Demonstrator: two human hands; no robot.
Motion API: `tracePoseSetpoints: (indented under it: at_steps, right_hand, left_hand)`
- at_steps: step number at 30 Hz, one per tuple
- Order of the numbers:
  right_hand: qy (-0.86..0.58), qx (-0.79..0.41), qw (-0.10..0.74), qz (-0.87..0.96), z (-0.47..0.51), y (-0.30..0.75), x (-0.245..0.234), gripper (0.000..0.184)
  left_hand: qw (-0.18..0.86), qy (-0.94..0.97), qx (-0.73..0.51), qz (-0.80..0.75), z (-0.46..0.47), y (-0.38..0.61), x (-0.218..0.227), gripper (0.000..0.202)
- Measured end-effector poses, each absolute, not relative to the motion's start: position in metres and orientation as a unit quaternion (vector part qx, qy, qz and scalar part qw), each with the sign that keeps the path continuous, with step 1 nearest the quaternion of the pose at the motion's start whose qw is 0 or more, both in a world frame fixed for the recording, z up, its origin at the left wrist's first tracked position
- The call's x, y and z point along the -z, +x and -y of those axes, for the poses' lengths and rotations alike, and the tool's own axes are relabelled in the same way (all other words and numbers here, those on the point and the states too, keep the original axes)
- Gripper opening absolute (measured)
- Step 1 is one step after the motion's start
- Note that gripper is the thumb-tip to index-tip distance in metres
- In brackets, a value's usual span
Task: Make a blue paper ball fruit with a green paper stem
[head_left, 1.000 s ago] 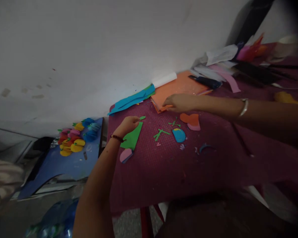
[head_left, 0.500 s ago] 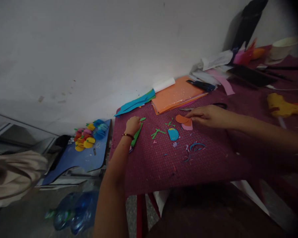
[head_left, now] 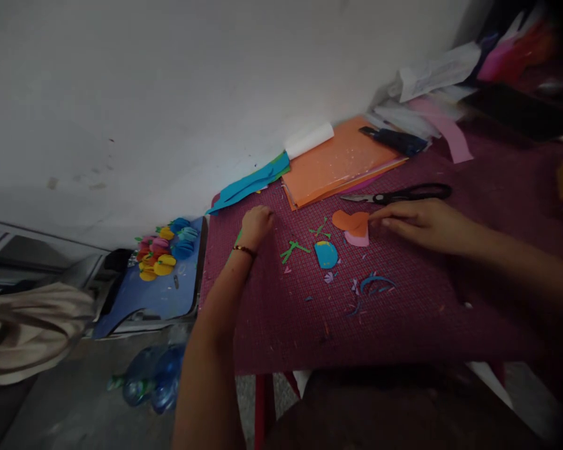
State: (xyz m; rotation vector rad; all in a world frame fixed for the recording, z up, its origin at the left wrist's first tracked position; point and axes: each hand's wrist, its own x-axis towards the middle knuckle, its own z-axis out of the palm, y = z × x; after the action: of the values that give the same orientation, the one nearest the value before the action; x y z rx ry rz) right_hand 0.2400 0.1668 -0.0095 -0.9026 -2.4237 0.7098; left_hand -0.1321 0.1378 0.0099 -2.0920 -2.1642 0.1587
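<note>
My left hand (head_left: pixel 257 225) is curled closed near the far left corner of the maroon table (head_left: pixel 385 319), over a green paper piece (head_left: pixel 238 236) that is almost wholly hidden under it. My right hand (head_left: pixel 422 222) lies on the table with its fingers pressed together, fingertips touching an orange paper cut-out (head_left: pixel 350 220) that overlaps a pink cut-out (head_left: pixel 358 239). Black-handled scissors (head_left: pixel 398 194) lie just beyond my right hand. A blue cut-out (head_left: pixel 326 254) and green paper strips (head_left: pixel 293 249) lie between my hands.
Orange sheets (head_left: pixel 338 164), a white roll (head_left: pixel 308 139) and teal paper (head_left: pixel 248 185) lie along the wall. Paper scraps (head_left: pixel 431 75) pile up at the far right. Left of the table, a blue board (head_left: pixel 154 297) carries colourful paper balls (head_left: pixel 162 250). Plastic bottles (head_left: pixel 150 378) lie on the floor.
My right hand drew back from the orange sheets to the orange cut-out. My left hand closed over the green piece, which now hardly shows. The scissors came into view.
</note>
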Motion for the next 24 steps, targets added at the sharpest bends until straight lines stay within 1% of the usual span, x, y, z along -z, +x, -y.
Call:
tracePoseSetpoints:
  at_steps: [3,5,7,9,11,15,20,24]
  right_hand:
    - [-0.305,-0.266,0.233,0.884,-0.163,0.241,0.009,0.035]
    - [-0.298,-0.267,0.239,0.885,-0.16,0.242,0.007,0.033]
    - [-0.296,-0.27,0.241,0.884,-0.159,0.242,0.006,0.033]
    - [-0.296,-0.275,0.242,0.882,-0.158,0.241,0.006,0.033]
    - [-0.297,-0.28,0.241,0.88,-0.158,0.24,0.006,0.033]
    - [-0.303,-0.286,0.234,0.879,-0.158,0.24,0.008,0.032]
    - [-0.306,-0.285,0.233,0.878,-0.158,0.24,0.011,0.032]
    - [-0.305,-0.29,0.234,0.877,-0.158,0.237,0.013,0.032]
  left_hand:
    - [0.047,-0.719,-0.03,0.693,-0.121,-0.114,-0.012,0.035]
    - [0.011,-0.733,0.031,0.679,-0.107,-0.105,-0.014,0.037]
    - [-0.063,-0.742,0.051,0.665,-0.095,-0.098,-0.015,0.032]
    - [-0.147,-0.746,0.033,0.648,-0.087,-0.093,-0.016,0.027]
    - [-0.193,-0.733,0.012,0.652,-0.084,-0.092,-0.015,0.023]
    - [-0.205,-0.688,0.004,0.696,-0.088,-0.091,-0.008,0.014]
    - [-0.239,-0.657,0.018,0.715,-0.087,-0.09,0.001,0.016]
    - [-0.241,-0.651,0.054,0.718,-0.079,-0.096,-0.002,0.016]
